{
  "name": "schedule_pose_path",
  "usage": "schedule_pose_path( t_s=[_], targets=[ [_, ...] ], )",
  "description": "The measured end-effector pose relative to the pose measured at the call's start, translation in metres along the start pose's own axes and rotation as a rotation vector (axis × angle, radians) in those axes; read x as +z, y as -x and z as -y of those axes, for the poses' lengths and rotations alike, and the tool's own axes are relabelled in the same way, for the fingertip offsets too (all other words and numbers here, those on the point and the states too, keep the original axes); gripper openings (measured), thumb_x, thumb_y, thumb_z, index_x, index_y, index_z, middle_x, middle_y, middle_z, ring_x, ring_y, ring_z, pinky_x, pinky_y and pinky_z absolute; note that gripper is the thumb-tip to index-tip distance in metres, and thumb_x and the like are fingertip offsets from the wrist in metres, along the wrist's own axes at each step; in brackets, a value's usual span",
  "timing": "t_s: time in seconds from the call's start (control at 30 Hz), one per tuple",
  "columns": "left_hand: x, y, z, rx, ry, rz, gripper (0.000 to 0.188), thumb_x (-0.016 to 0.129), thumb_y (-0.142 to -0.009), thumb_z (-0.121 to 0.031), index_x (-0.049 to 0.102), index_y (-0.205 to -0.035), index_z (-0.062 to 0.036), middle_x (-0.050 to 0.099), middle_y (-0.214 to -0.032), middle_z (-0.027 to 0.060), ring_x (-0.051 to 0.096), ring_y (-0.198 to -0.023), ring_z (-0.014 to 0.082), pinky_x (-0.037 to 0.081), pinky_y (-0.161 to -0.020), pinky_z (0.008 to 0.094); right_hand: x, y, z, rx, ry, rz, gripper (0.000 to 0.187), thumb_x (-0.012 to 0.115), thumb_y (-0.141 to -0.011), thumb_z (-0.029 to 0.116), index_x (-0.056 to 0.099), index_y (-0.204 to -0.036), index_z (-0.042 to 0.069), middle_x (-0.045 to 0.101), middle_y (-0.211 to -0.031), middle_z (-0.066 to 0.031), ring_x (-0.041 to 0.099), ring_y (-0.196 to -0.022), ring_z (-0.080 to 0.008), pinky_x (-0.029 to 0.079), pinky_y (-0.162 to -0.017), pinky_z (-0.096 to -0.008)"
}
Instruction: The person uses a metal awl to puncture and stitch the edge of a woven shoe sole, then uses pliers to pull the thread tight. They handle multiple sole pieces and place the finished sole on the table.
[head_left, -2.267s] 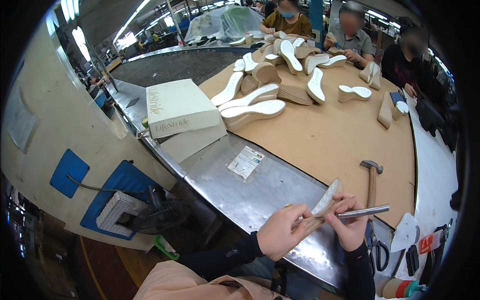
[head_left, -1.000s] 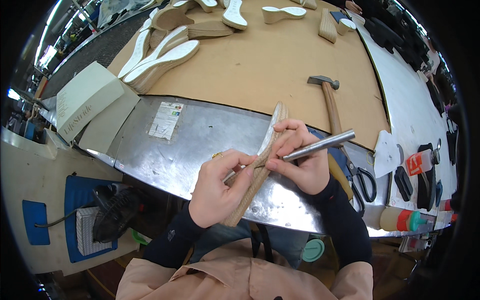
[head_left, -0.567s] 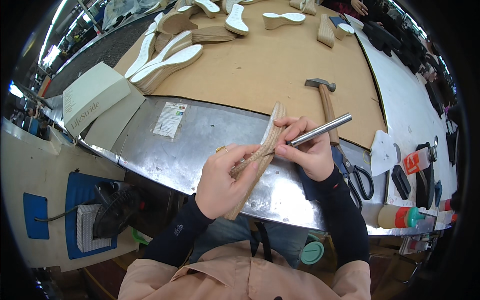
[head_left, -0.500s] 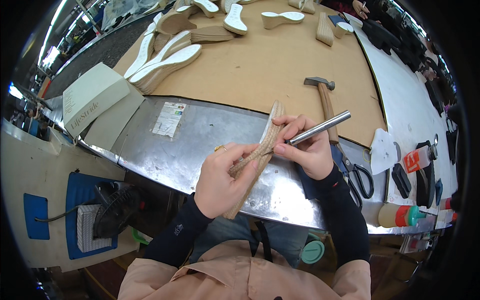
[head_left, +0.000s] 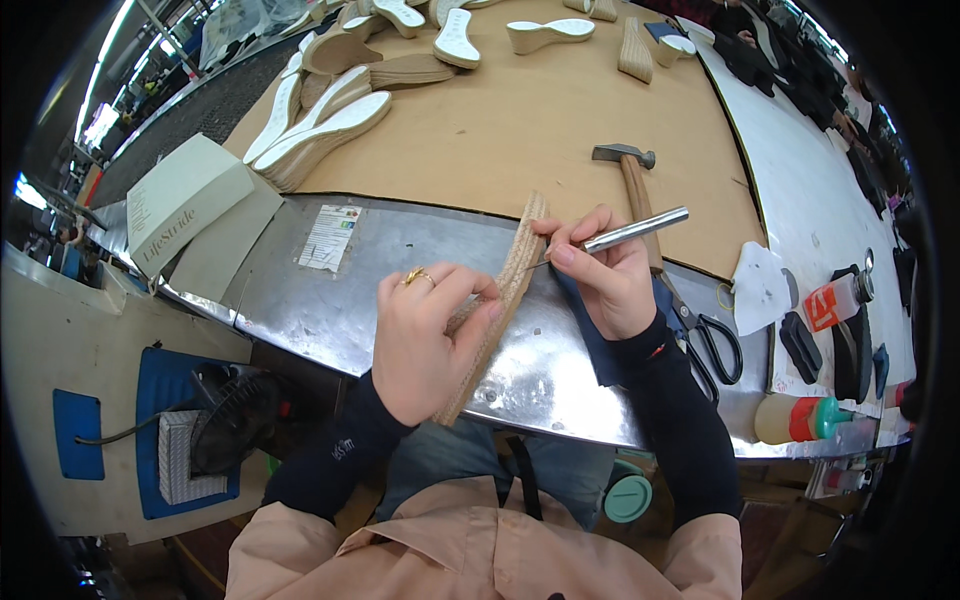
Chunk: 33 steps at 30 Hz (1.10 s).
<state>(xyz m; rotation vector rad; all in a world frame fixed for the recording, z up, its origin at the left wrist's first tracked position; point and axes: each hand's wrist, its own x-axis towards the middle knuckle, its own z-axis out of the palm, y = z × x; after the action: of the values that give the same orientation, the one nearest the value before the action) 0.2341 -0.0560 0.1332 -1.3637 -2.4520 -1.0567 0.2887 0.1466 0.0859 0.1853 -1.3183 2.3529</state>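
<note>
A braided tan wedge shoe sole is held slantwise over the metal table edge, its upper end pointing away from me. My left hand grips its lower part, thumb and fingers closed around the side. In my right hand is an awl with a silver metal handle; its thin point reaches toward the braided side of the sole. Whether the point touches the sole I cannot tell. Just beyond the right hand lies a hammer with a wooden handle, and near that wrist are black-handled scissors.
Several wedge soles with white tops are piled at the far left on the brown board. A pale shoebox sits at left. Bottles and black pieces stand at right. A black fan is below left.
The awl and right hand have drawn back slightly from the sole, and its thin point now shows. My left fingers have slid lower along the sole, which has shifted a little left.
</note>
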Motion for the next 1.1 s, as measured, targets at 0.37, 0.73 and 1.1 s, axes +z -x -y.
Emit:
schedule_pose_path(
  t_s=[0.37,0.73,1.1],
  targets=[
    [0.002,-0.014,0.004,0.097,-0.090,0.108,0.006,0.062,-0.087,-0.007,0.056,-0.086,-0.0052,0.060,-0.081,0.0065,0.060,-0.080,0.0253,0.040,-0.078,0.0386,0.000,0.000,0.001,0.001,0.080,0.006,0.021,0.075,-0.079,-0.003,0.057,-0.088,0.004,0.068,-0.087,-0.0082,0.062,-0.108,-0.0236,0.047,-0.096,-0.0368],
    [0.002,-0.010,0.023,-0.082,0.154,-0.161,0.031,0.063,-0.087,-0.005,0.057,-0.117,0.0018,0.065,-0.107,0.0103,0.063,-0.093,0.0169,0.049,-0.083,0.0308,0.003,0.001,0.004,-0.077,0.309,0.074,0.023,0.078,-0.077,0.001,0.058,-0.088,0.003,0.066,-0.083,-0.0052,0.059,-0.110,-0.0222,0.045,-0.096,-0.0359],
    [0.015,-0.002,0.001,-0.185,0.375,-0.004,0.030,0.074,-0.076,-0.010,0.067,-0.103,0.0002,0.066,-0.089,0.0138,0.063,-0.076,0.0242,0.049,-0.070,0.0322,0.011,0.001,0.005,-0.075,0.503,0.096,0.025,0.079,-0.075,0.003,0.057,-0.087,0.004,0.066,-0.079,-0.0036,0.055,-0.110,-0.0200,0.041,-0.098,-0.0354]
  ],
)
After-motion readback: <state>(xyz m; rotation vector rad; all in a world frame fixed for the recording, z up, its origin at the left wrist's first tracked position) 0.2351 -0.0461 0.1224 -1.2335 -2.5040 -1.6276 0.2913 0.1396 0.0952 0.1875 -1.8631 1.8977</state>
